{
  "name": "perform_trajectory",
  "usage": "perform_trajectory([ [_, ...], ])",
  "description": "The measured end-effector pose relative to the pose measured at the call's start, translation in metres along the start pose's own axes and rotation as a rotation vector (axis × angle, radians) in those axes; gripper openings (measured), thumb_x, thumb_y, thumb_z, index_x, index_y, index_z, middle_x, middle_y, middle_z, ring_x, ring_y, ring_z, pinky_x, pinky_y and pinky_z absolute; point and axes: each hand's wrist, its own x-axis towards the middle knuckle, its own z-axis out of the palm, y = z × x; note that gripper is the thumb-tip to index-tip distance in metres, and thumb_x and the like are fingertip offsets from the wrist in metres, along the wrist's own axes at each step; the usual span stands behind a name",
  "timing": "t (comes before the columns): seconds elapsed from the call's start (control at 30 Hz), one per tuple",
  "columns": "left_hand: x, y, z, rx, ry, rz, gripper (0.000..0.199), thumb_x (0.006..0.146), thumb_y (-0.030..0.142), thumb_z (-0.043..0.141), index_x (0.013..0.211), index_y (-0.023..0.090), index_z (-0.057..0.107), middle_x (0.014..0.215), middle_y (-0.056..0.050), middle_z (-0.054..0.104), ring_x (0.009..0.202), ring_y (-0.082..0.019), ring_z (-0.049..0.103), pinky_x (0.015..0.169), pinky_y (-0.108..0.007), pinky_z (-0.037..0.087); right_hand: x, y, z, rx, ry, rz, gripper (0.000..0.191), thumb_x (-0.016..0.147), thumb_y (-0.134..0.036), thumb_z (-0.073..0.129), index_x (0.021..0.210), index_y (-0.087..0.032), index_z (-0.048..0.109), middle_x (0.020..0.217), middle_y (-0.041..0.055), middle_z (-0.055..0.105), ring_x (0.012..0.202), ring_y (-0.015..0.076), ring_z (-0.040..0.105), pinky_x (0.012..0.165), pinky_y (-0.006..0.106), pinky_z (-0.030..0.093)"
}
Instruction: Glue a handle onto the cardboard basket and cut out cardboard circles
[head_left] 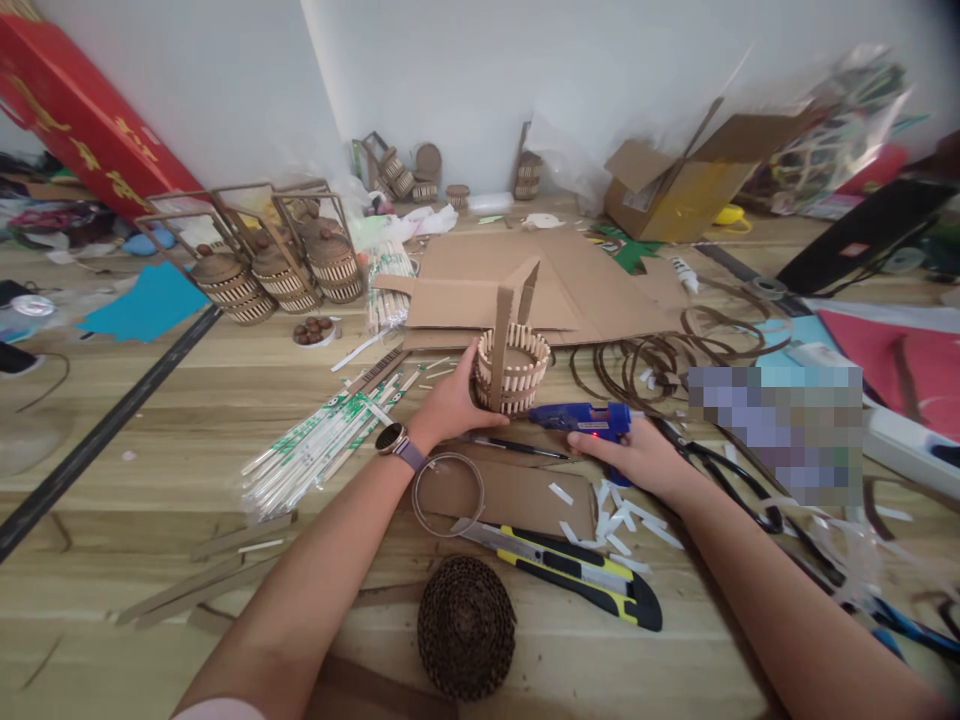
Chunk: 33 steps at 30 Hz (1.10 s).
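Note:
A small round basket (517,375) of pale wooden sticks and brown strips, with tall upright handle strips, stands in front of me. My left hand (455,398) holds its left side, fingers partly hidden behind it and thumb along the base. In my right hand (637,455) is a blue hot glue gun (585,415) with a red light showing, its nozzle pointing left at the basket's lower edge. Just below lie a dark pen (517,447) and a cardboard strip (525,490). Nearer to me are a clear ring (449,495), a yellow-black utility knife (577,572) and a coiled brown roll (466,627).
Three lidded baskets with handles (289,270) stand at the back left, near a bowl of brown balls (313,331). Packaged sticks (322,445) lie left of my left hand. Flat cardboard (480,250) and an open box (675,195) are behind. Scissors (735,485) lie at right.

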Motion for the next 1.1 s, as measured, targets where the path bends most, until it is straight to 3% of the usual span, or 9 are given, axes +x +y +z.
perform_trajectory([
  [0.27,0.0004,-0.0007,-0.0003,0.009,0.006,0.011,0.127,0.061,0.037,0.090,0.160,0.025,0.010,0.152,-0.016,0.048,0.137,-0.038,0.049,0.108,-0.051,0.043,-0.0008,-0.0038,0.0002,-0.043,-0.016,-0.020,0.033,0.075,-0.053,0.068,0.076,-0.020,0.073,0.069,0.0045,0.076,0.068,0.0260,0.069,0.071,0.037,0.058],
  [1.1,0.0001,-0.0011,0.0001,0.038,0.002,-0.005,0.127,0.061,0.041,0.090,0.159,0.025,0.012,0.147,-0.017,0.054,0.133,-0.039,0.053,0.106,-0.052,0.044,-0.0022,0.0006,0.0008,-0.083,0.025,-0.032,0.034,0.075,-0.054,0.066,0.076,-0.021,0.074,0.071,0.0046,0.077,0.070,0.0272,0.071,0.070,0.038,0.057],
])
